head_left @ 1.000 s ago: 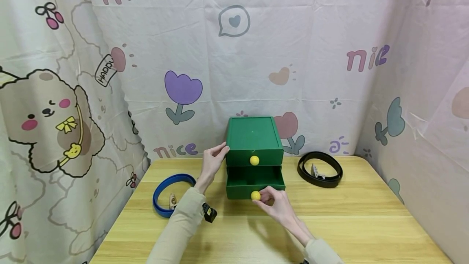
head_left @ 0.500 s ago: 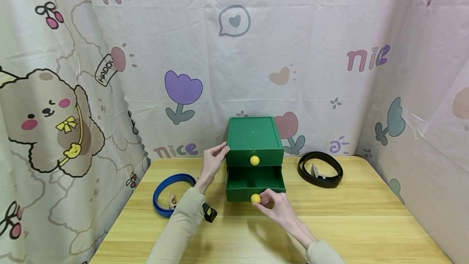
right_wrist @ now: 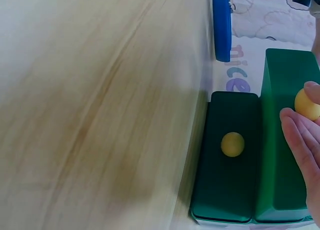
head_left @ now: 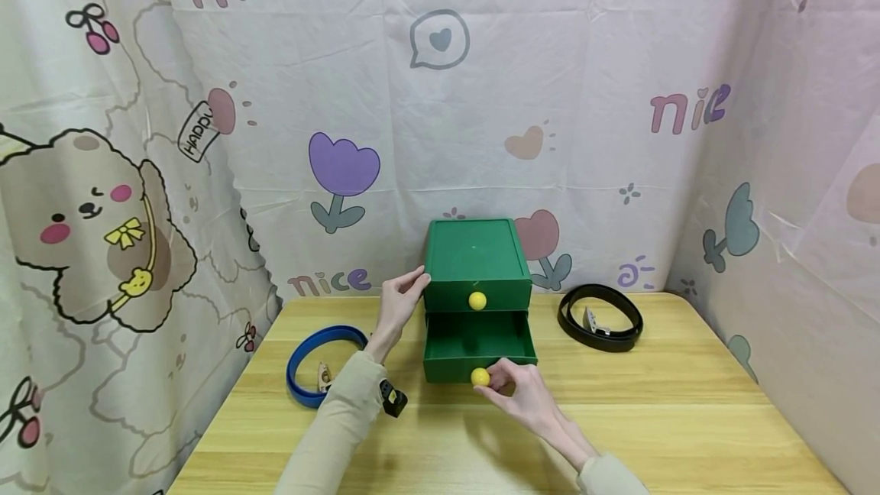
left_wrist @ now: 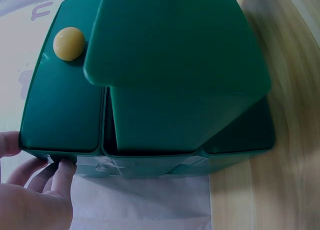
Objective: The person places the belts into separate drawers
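Note:
A green drawer cabinet (head_left: pixel 473 249) with yellow ball knobs stands at the back of the table. Its middle drawer (head_left: pixel 447 370) is pulled well out and shows a bare inside. My right hand (head_left: pixel 528 399) pinches that drawer's yellow knob (right_wrist: pixel 306 105) between thumb and fingers. At the cabinet's upper left front corner, my left hand (head_left: pixel 399 304) grips the edge, with fingers (left_wrist: pixel 64 177) against the side. The top drawer (left_wrist: pixel 65 100) is closed, and so is the bottom drawer (right_wrist: pixel 227 185), which the head view hides.
A coiled blue belt (head_left: pixel 296 373) lies on the wooden table (head_left: pixel 687 418) at the left, partly behind my left sleeve. To the right of the cabinet is a coiled black belt (head_left: pixel 612 344) with a silver buckle. A patterned curtain (head_left: pixel 440 113) hangs close behind.
The middle drawer has slid a little further out toward me, and my right hand has come along with its knob. My left hand stays at the cabinet's corner.

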`<action>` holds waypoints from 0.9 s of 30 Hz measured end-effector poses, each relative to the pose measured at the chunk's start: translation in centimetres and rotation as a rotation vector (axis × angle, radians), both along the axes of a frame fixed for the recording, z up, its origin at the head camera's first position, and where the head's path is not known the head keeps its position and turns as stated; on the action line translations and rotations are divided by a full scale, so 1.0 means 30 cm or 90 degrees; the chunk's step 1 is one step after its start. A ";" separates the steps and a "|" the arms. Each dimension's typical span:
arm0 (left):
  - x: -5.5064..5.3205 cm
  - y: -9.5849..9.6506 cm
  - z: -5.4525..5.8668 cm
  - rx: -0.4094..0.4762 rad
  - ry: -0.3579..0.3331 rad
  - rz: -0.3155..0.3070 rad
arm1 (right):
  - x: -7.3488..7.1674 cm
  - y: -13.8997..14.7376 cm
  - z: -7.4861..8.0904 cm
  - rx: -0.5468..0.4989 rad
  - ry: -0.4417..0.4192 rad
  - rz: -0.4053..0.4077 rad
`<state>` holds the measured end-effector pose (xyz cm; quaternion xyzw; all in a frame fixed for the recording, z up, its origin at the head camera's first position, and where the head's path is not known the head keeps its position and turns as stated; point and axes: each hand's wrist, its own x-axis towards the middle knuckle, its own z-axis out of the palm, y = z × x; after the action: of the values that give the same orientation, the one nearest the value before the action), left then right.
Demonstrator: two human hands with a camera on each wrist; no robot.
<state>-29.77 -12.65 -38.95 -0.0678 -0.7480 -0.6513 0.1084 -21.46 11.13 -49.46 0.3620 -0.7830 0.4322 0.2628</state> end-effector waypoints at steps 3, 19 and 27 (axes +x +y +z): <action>0.027 0.006 0.031 -0.007 0.000 -0.001 | 0.004 0.002 0.000 0.002 -0.005 0.003; 0.107 0.019 0.103 -0.017 0.001 -0.005 | 0.035 0.005 0.007 0.018 -0.006 -0.008; 0.097 0.015 0.095 -0.010 0.001 -0.009 | 0.044 0.007 0.004 0.016 -0.001 0.007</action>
<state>-26.87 -12.19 -36.09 -0.0745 -0.7527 -0.6457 0.1042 -20.13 11.33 -49.33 0.3691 -0.7867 0.4240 0.2552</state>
